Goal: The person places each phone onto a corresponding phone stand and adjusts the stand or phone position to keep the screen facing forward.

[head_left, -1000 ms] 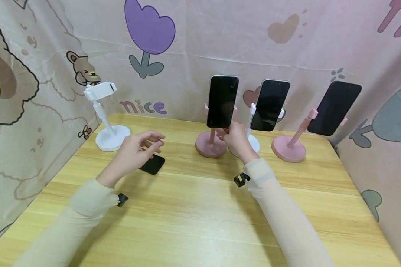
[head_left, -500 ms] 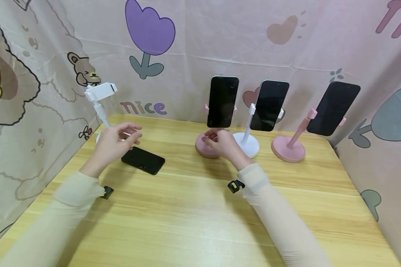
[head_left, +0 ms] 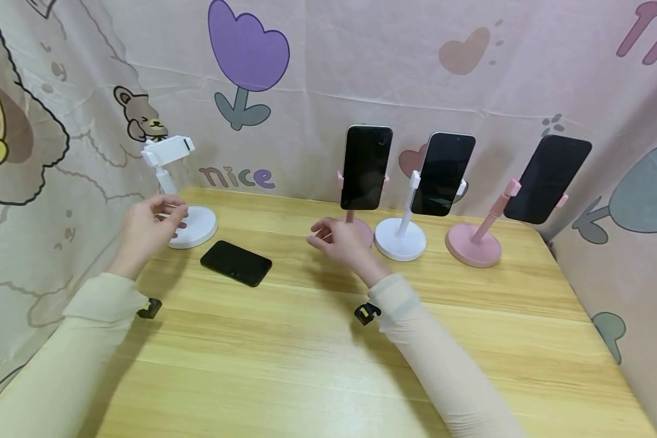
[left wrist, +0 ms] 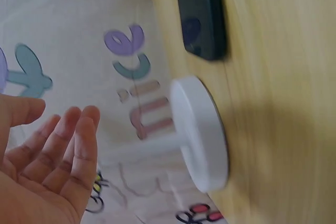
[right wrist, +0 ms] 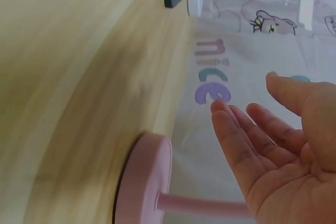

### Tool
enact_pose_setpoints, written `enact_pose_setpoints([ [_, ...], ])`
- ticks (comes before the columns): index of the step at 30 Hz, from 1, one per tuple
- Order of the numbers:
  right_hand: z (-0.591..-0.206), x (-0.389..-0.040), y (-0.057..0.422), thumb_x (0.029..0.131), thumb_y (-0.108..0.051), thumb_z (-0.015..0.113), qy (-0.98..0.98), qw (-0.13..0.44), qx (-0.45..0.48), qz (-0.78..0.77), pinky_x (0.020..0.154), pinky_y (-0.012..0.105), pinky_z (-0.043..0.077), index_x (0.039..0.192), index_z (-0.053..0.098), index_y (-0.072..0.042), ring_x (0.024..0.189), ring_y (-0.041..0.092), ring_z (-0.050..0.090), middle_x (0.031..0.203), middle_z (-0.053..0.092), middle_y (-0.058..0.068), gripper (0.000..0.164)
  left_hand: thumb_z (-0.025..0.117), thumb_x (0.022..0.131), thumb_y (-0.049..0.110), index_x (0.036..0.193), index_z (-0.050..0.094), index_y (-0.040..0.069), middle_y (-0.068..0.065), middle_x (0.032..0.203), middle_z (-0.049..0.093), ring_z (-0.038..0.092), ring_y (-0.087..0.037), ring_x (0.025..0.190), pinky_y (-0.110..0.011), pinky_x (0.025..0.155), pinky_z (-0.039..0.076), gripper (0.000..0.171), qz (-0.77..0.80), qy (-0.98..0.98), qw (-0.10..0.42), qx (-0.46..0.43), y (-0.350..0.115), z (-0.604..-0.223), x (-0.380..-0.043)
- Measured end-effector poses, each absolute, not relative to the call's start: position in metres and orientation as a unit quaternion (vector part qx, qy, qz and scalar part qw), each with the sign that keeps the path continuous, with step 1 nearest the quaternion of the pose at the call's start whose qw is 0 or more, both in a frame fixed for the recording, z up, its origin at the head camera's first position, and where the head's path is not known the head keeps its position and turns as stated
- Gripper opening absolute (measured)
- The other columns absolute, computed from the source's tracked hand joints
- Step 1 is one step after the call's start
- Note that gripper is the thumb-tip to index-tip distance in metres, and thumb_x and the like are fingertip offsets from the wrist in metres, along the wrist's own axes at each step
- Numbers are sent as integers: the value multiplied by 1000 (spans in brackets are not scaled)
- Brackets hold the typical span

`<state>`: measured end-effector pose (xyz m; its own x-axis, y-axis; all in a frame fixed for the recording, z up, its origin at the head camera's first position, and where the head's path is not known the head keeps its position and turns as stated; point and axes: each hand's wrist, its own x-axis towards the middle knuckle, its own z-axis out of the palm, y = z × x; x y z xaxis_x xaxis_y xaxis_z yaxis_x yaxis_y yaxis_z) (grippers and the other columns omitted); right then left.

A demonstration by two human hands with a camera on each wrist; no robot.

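Observation:
My left hand (head_left: 149, 231) hovers in front of a white phone stand (head_left: 198, 227) at the left, its fingers loosely bent around nothing. In the left wrist view, a gap shows between those fingers and the stand's pole. The stand's clamp (head_left: 170, 150) holds no phone. A black phone (head_left: 236, 263) lies flat on the table, right of that hand. My right hand (head_left: 342, 243) is in the air before a pink phone stand (head_left: 364, 232), hiding part of its base. Its fingers are relaxed and hold nothing. An upright phone (head_left: 366, 167) sits in that pink stand's clamp.
To the right stand a white stand (head_left: 400, 239) bearing a phone (head_left: 443, 174) and a pink stand (head_left: 473, 244) bearing a tilted phone (head_left: 547, 178). A printed curtain (head_left: 328, 73) hangs behind the wooden table (head_left: 285, 365).
Both hands have moved left. My left hand has passed from above the flat phone to the left white stand. My right hand has drawn away from the stands' poles. The phones stay put.

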<state>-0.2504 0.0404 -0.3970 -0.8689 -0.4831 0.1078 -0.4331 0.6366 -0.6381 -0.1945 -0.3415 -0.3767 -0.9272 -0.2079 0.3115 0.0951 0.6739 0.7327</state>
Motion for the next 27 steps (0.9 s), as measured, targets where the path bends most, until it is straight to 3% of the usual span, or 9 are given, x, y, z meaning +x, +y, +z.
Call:
enact_pose_setpoints([
  [3, -400, -250, 32, 106, -29, 71, 898, 49, -250, -359, 97, 33, 64, 130, 70, -2, 108, 25, 76, 116, 79, 13, 36, 62, 109, 24, 131, 65, -6, -4, 96, 79, 62, 14, 63, -16, 56, 58, 38, -402, -893, 190, 64, -352, -379, -199],
  [5, -401, -248, 27, 106, -30, 71, 896, 57, -246, -365, 96, 34, 64, 131, 69, -3, 108, 25, 76, 117, 78, 12, 37, 60, 110, 25, 138, 60, -6, -25, 113, 77, 61, 15, 61, -14, 57, 58, 42, -400, -893, 190, 81, -358, -380, -202],
  [8, -404, -248, 20, 107, -31, 70, 894, 69, -247, -367, 97, 34, 64, 134, 68, -4, 109, 24, 75, 119, 78, 11, 38, 57, 111, 27, 149, 51, -6, -38, 133, 66, 58, 18, 59, -11, 58, 57, 51, -401, -891, 185, 101, -366, -381, -208],
  [12, -408, -248, 9, 107, -31, 69, 891, 84, -252, -369, 98, 35, 63, 135, 67, -6, 109, 24, 74, 121, 77, 10, 38, 57, 111, 34, 156, 45, -3, -35, 142, 63, 55, 21, 61, -8, 59, 55, 60, -396, -891, 183, 123, -375, -380, -213],
  [19, -409, -250, -14, 108, -31, 67, 884, 98, -263, -374, 98, 34, 62, 139, 65, -5, 110, 22, 73, 121, 76, 9, 40, 56, 108, 44, 154, 53, 4, -28, 147, 63, 47, 22, 74, 0, 65, 44, 61, -359, -896, 210, 153, -382, -371, -224],
  [23, -408, -250, -23, 107, -32, 68, 889, 96, -257, -367, 98, 34, 62, 138, 65, -7, 109, 20, 73, 119, 77, 8, 40, 55, 108, 51, 156, 53, 9, -24, 150, 63, 52, 12, 86, -6, 73, 45, 64, -349, -900, 202, 161, -380, -366, -232],
  [27, -411, -252, -28, 108, -31, 68, 891, 96, -258, -362, 98, 33, 62, 138, 66, -7, 109, 20, 73, 119, 77, 9, 38, 52, 109, 52, 158, 51, 10, -23, 153, 61, 68, -17, 111, -30, 97, 56, 65, -351, -901, 194, 164, -375, -362, -238],
])
